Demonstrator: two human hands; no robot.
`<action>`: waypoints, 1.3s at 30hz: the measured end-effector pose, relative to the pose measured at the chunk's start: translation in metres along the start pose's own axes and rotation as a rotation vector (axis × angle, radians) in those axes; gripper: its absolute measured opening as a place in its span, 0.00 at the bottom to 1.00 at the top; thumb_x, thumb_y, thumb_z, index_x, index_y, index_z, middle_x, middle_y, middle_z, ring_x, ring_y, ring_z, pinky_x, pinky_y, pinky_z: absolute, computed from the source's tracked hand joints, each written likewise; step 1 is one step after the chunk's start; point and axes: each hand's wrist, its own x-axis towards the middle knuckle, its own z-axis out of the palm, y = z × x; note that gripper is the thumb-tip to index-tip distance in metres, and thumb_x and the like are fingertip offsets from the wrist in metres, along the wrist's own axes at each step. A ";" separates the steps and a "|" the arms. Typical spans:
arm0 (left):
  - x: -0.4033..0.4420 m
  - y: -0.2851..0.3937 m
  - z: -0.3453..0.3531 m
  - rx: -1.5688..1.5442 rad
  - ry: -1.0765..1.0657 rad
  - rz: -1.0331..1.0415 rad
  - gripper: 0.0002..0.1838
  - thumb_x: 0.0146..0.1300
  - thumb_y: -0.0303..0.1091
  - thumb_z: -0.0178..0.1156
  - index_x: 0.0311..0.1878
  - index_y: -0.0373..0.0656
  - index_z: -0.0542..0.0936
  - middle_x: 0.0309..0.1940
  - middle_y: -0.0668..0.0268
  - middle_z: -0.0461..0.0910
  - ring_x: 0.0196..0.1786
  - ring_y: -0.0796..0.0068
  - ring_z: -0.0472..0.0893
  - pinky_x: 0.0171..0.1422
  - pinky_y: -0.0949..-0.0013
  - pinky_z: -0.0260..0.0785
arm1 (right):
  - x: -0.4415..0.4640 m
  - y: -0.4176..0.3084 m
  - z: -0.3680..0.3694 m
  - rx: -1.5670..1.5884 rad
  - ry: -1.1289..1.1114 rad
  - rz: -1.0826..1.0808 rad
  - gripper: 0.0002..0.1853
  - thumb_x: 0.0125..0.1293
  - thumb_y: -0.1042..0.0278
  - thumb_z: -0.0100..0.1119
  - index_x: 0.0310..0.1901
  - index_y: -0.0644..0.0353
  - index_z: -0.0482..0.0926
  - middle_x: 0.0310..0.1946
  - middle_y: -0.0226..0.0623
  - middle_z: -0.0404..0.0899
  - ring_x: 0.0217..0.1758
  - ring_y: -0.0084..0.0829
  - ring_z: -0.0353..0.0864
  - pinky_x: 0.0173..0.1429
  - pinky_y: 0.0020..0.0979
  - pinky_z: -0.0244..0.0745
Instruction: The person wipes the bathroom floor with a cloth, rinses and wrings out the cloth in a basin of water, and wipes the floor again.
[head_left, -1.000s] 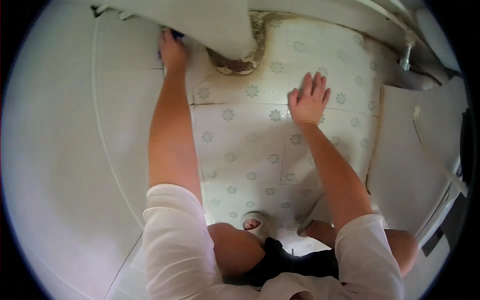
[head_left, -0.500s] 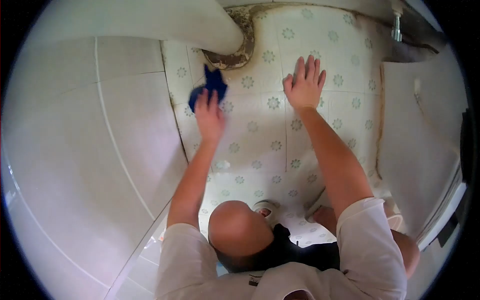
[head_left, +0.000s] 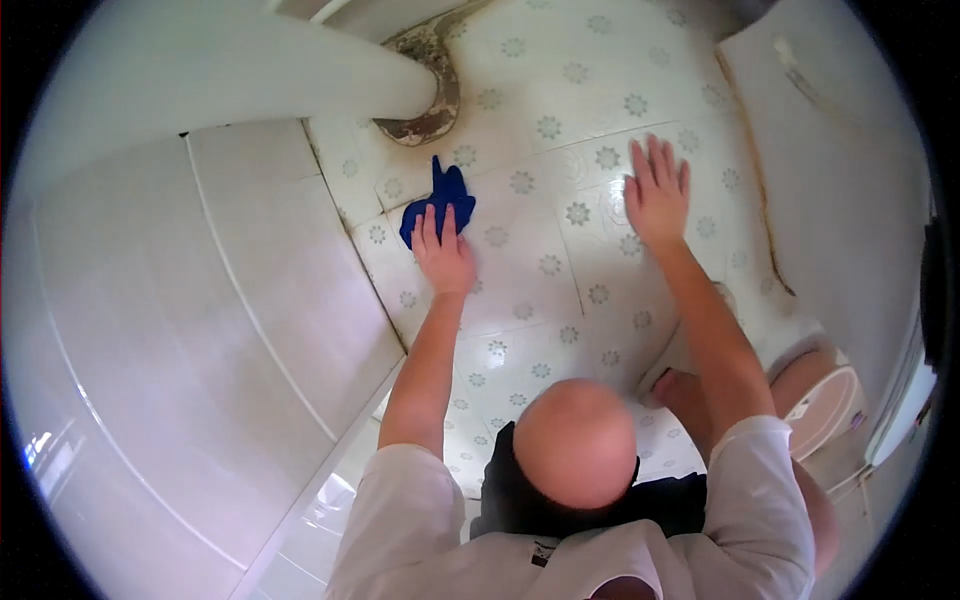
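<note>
My left hand (head_left: 446, 262) lies on a crumpled dark blue cloth (head_left: 455, 190), its fingers pressing the cloth onto the patterned tile floor (head_left: 530, 270). The cloth sits just on the near side of a white pedestal's foot (head_left: 405, 95), apart from it. My right hand (head_left: 660, 205) rests farther right with its fingers stretched out and slightly spread. Nothing is visible in that hand, which seems to lean on the floor tiles.
Around the pedestal's foot runs a dark, stained ring (head_left: 430, 125). Pale wall tiles (head_left: 250, 260) rise on the left. A white panel (head_left: 840, 170) with a brown-stained lower edge borders the right. A pinkish basin (head_left: 815, 405) stands near my right knee.
The view has shifted and turned. My left hand and the cloth have moved slightly away from the pedestal's foot. My right hand has shifted to the right across the tiles.
</note>
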 end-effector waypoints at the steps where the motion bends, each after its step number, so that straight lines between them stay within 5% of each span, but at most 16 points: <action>1: -0.001 -0.001 0.001 0.004 -0.004 0.001 0.33 0.63 0.29 0.62 0.75 0.52 0.77 0.79 0.56 0.67 0.78 0.42 0.65 0.82 0.40 0.56 | -0.025 0.013 -0.007 -0.025 0.013 0.075 0.32 0.76 0.53 0.57 0.80 0.42 0.68 0.83 0.38 0.62 0.87 0.46 0.56 0.85 0.65 0.46; 5: 0.002 0.002 -0.008 0.003 -0.042 0.007 0.33 0.66 0.29 0.61 0.77 0.50 0.75 0.80 0.54 0.66 0.79 0.41 0.64 0.83 0.42 0.56 | -0.074 0.037 -0.011 -0.135 0.006 0.259 0.34 0.78 0.46 0.52 0.83 0.39 0.63 0.86 0.36 0.56 0.89 0.48 0.50 0.86 0.69 0.39; 15: 0.004 0.012 -0.005 0.077 0.013 0.029 0.32 0.72 0.32 0.57 0.79 0.42 0.70 0.79 0.44 0.64 0.78 0.35 0.63 0.83 0.39 0.54 | -0.068 0.040 -0.019 -0.168 -0.151 0.286 0.36 0.81 0.40 0.43 0.86 0.36 0.54 0.88 0.31 0.49 0.91 0.45 0.42 0.88 0.67 0.33; 22: 0.039 0.022 0.034 0.170 0.261 -0.210 0.29 0.74 0.38 0.59 0.76 0.42 0.75 0.77 0.41 0.67 0.73 0.34 0.69 0.78 0.39 0.61 | -0.065 0.035 -0.026 -0.149 -0.176 0.327 0.36 0.80 0.42 0.44 0.86 0.37 0.55 0.89 0.30 0.47 0.91 0.45 0.41 0.88 0.66 0.32; 26: 0.085 0.040 0.052 0.240 0.219 -0.329 0.29 0.75 0.42 0.56 0.77 0.46 0.75 0.76 0.42 0.70 0.74 0.40 0.70 0.79 0.46 0.62 | -0.068 0.037 -0.022 -0.160 -0.166 0.303 0.36 0.80 0.43 0.44 0.86 0.38 0.55 0.89 0.30 0.46 0.91 0.45 0.41 0.88 0.66 0.32; 28: 0.097 0.045 0.049 0.148 0.210 -0.204 0.28 0.75 0.41 0.57 0.76 0.47 0.76 0.78 0.47 0.69 0.72 0.34 0.71 0.77 0.42 0.63 | -0.069 0.036 -0.021 -0.138 -0.150 0.302 0.36 0.80 0.43 0.44 0.86 0.38 0.55 0.89 0.30 0.47 0.91 0.45 0.41 0.88 0.66 0.32; 33: 0.064 0.005 0.011 0.046 0.024 0.092 0.31 0.70 0.28 0.61 0.77 0.46 0.73 0.76 0.45 0.70 0.74 0.39 0.70 0.80 0.46 0.62 | -0.070 0.038 -0.017 -0.138 -0.145 0.300 0.37 0.79 0.44 0.46 0.86 0.38 0.55 0.88 0.32 0.48 0.91 0.46 0.42 0.88 0.67 0.31; 39: 0.070 -0.109 0.014 0.162 0.085 -0.533 0.33 0.73 0.36 0.55 0.79 0.33 0.68 0.75 0.30 0.66 0.75 0.31 0.69 0.82 0.46 0.60 | -0.069 0.037 -0.020 -0.110 -0.137 0.295 0.37 0.78 0.44 0.47 0.86 0.39 0.54 0.89 0.33 0.47 0.91 0.47 0.41 0.88 0.66 0.31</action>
